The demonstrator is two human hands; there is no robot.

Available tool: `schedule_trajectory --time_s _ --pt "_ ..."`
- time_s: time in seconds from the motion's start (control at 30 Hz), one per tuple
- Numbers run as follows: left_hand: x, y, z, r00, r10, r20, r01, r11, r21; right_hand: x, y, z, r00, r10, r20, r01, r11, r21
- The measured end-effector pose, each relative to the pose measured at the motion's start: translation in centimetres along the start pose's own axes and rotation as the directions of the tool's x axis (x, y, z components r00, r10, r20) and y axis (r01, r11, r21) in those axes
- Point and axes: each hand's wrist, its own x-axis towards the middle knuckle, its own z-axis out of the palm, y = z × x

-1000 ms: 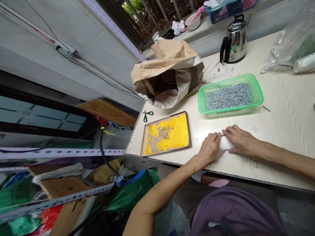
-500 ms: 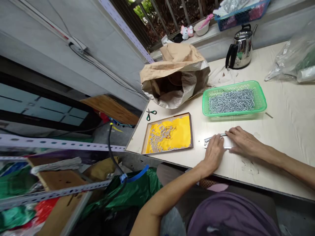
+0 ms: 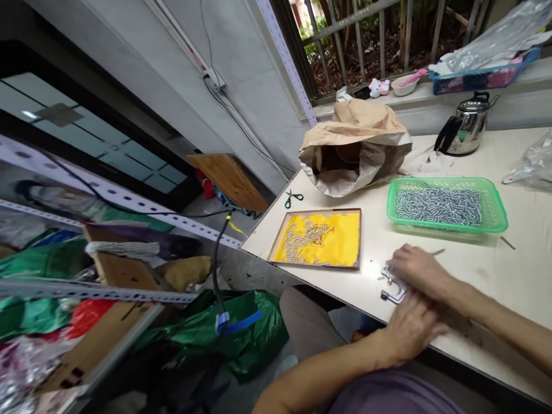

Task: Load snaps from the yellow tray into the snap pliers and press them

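A small silver metal device (image 3: 392,292) with two jaw-like ends, spread apart, is at the table's front edge; I cannot make out its kind. My left hand (image 3: 414,326) is closed around its near end, with the fingers partly blurred. Over its far side, my right hand (image 3: 416,267) is bent with fingertips together at the metal, covering whatever they hold. A thin grey strip (image 3: 437,252) shows just beyond the right hand. Behind the hands stands a green plastic basket (image 3: 502,221) full of small metal pins (image 3: 437,207).
To the left, a shallow yellow-lined tray (image 3: 345,247) holds scattered metal pins. Green-handled scissors (image 3: 294,199) lie near the table's left edge. Further back are an open paper sack (image 3: 362,123), a steel kettle (image 3: 468,126) and a clear plastic bag (image 3: 532,164).
The silver device lay flat under both hands and now shows its ends apart, nearer the edge. My left hand has drawn back; my right has shifted over the device. The view has swung left.
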Motion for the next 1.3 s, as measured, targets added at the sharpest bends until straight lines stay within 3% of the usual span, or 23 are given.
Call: schedule_trajectory --time_s 0.1,0.17,0.2,0.27,0.33,0.4,0.47,0.53,0.63,0.7,0.73,0.8,0.87,0.93,1.0,1.07,1.13,1.2,1.3 --pt "-2.5 0.0 -0.9 0.976 0.215 -0.021 -0.216 0.976 -0.015 2.0 -2.8 1.1 0.984 -0.158 0.075 0.160 0.987 -0.009" --pt "-4.3 -1.0 -2.5 0.968 0.236 -0.084 -0.234 0.972 0.032 2.8 -3.6 2.2 0.983 -0.176 0.055 0.178 0.984 -0.033" --pt "-5.0 -2.0 -3.7 0.977 0.172 -0.129 -0.164 0.984 0.076 3.0 -3.8 2.7 0.983 -0.181 0.016 0.182 0.983 -0.033" --pt "-6.0 -4.9 -6.5 0.968 -0.077 -0.240 0.120 0.978 0.171 3.2 -4.1 3.3 0.978 -0.198 -0.070 0.197 0.980 -0.019" --pt "-6.0 -8.8 -9.5 0.878 -0.353 -0.323 0.438 0.864 0.247 3.1 -4.2 3.1 0.972 -0.209 -0.108 0.209 0.978 -0.014" --pt "-5.3 -12.9 -12.0 0.784 -0.517 -0.343 0.614 0.727 0.308 2.9 -3.7 1.9 0.964 -0.209 -0.166 0.206 0.978 -0.035" --pt "-4.2 -16.3 -13.4 0.727 -0.632 -0.269 0.684 0.629 0.370 2.5 -2.2 -0.4 0.939 -0.162 -0.304 0.142 0.986 -0.086" --pt "-3.0 -18.6 -14.0 0.692 -0.699 -0.179 0.698 0.585 0.413 2.0 0.1 -3.3 0.901 -0.054 -0.431 -0.014 0.988 -0.154" --pt "-1.6 -20.1 -14.1 0.681 -0.723 -0.113 0.694 0.589 0.414 0.2 2.9 -6.8 0.880 0.238 -0.410 -0.337 0.923 -0.188" --pt "-1.1 -20.5 -14.2 0.683 -0.725 -0.088 0.691 0.603 0.399 -1.6 3.1 -7.3 0.854 0.428 -0.297 -0.465 0.883 -0.065" --pt "-1.0 -20.6 -14.4 0.684 -0.726 -0.071 0.688 0.609 0.394 -2.5 2.6 -7.0 0.865 0.456 -0.210 -0.462 0.886 0.021" --pt "-0.7 -20.5 -14.8 0.687 -0.726 -0.032 0.676 0.622 0.395 -4.3 1.1 -5.3 0.920 0.390 -0.049 -0.377 0.910 0.172" --pt "-0.5 -19.6 -15.0 0.695 -0.718 -0.033 0.681 0.643 0.349 -5.9 -0.6 -3.2 0.954 0.300 0.017 -0.296 0.929 0.223" --pt "-0.4 -17.4 -14.6 0.700 -0.713 -0.047 0.708 0.683 0.177 -7.0 -1.9 -1.2 0.952 0.300 0.052 -0.305 0.930 0.204" --pt "-0.3 -14.4 -13.4 0.690 -0.724 0.003 0.720 0.686 -0.106 -7.5 -2.5 0.1 0.938 0.332 0.098 -0.344 0.923 0.173" --pt "-0.3 -11.1 -11.7 0.680 -0.721 0.133 0.716 0.612 -0.336 -7.6 -2.6 0.9 0.927 0.346 0.142 -0.366 0.919 0.149" --pt "-0.3 -8.6 -9.9 0.664 -0.711 0.231 0.724 0.534 -0.437 -7.4 -2.5 1.2 0.921 0.354 0.164 -0.375 0.919 0.124" --pt "-0.1 -7.1 -8.5 0.627 -0.727 0.281 0.754 0.474 -0.456 -7.3 -2.5 1.3 0.919 0.350 0.180 -0.372 0.922 0.109" --pt "0.4 -6.7 -7.5 0.571 -0.758 0.314 0.799 0.425 -0.426 -7.3 -2.6 1.4 0.917 0.349 0.193 -0.371 0.923 0.097"
